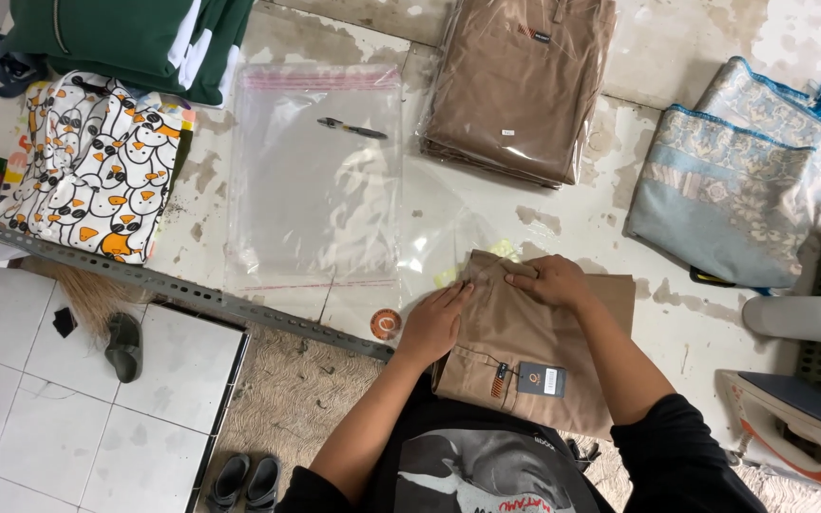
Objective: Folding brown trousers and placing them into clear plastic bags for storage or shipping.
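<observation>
A folded tan pair of trousers (525, 347) with a dark hang tag (541, 379) lies at the near edge of the worn white table (648, 237). My left hand (434, 323) presses flat on the garment's left side. My right hand (548, 280) rests on its far edge, fingers curled over the fold. The far end of the garment meets a clear plastic bag (448, 242) that lies crumpled in front of it.
A stack of clear bags (315, 180) with a black pen (352, 128) lies to the left. Bagged brown garments (520, 81) sit at the back, patterned cloth (97, 166) and green fabric (135, 38) far left, blue-grey folded textiles (734, 180) right. A tape roll (385, 324) sits by my left hand.
</observation>
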